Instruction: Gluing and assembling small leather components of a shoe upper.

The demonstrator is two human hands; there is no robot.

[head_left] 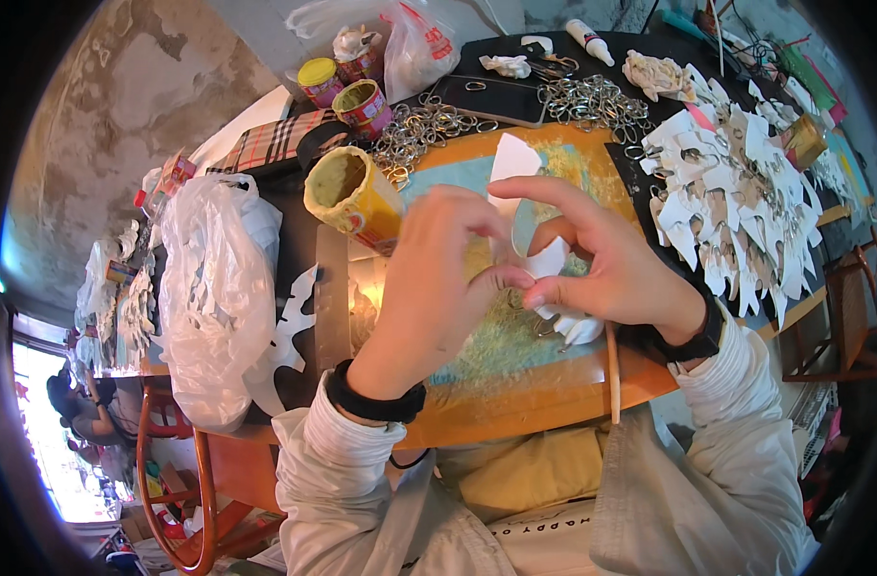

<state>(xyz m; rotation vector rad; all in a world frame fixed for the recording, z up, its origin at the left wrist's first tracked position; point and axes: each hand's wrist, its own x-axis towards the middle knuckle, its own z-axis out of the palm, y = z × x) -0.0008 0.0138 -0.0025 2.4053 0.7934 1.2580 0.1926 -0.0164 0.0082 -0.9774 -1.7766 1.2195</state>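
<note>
A white flexible cut-out piece [515,161] stands up between my hands, its lower part [550,257] curled. My left hand [429,278] pinches it from the left with thumb and fingers. From the right, my right hand [597,264] grips the same piece, index finger arched over it and thumb tip close to the left thumb. Whether a metal ring sits inside the fold is hidden by the fingers. Beneath the right hand, more white pieces [580,330] lie on the blue, yellow-smeared work mat [477,350]. Just beyond my left hand is an open yellow tin [376,213] with a crusted rim.
Metal rings lie in two heaps, one [414,134] behind the tin and another [597,104] beside a dark phone [491,99]. White pieces with rings [731,192] cover the right side. A plastic bag [218,298] stands left. A wooden stick [612,374] overhangs the near edge.
</note>
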